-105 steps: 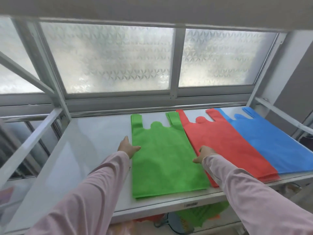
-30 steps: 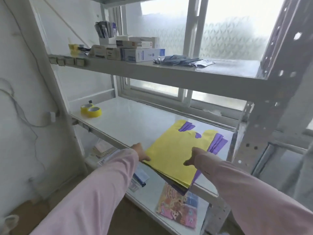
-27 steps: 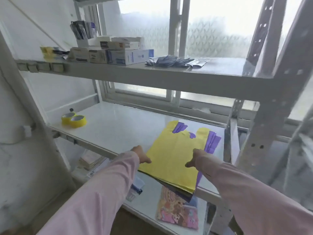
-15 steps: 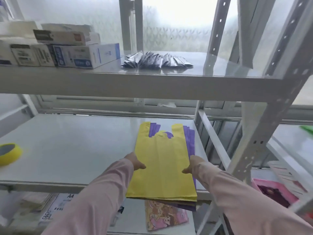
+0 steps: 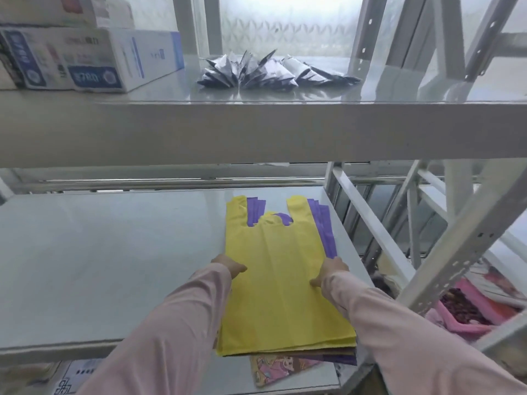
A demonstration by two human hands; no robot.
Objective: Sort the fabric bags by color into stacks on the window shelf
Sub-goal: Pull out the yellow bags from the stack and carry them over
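Squarer now, yellow bag (image 5: 285,283) lies lower centre, handles (image 5: 298,206) away; left hand (image 5: 229,266) and right hand (image 5: 332,270) pinch its long edges.

Bright daylight floods through the frosted window (image 5: 288,24), blowing out its top; frame edges bend and blur.

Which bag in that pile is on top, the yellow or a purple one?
The yellow bag is on top, its whole face showing; the purple bags lie under it, showing only handles and a strip along its right edge.
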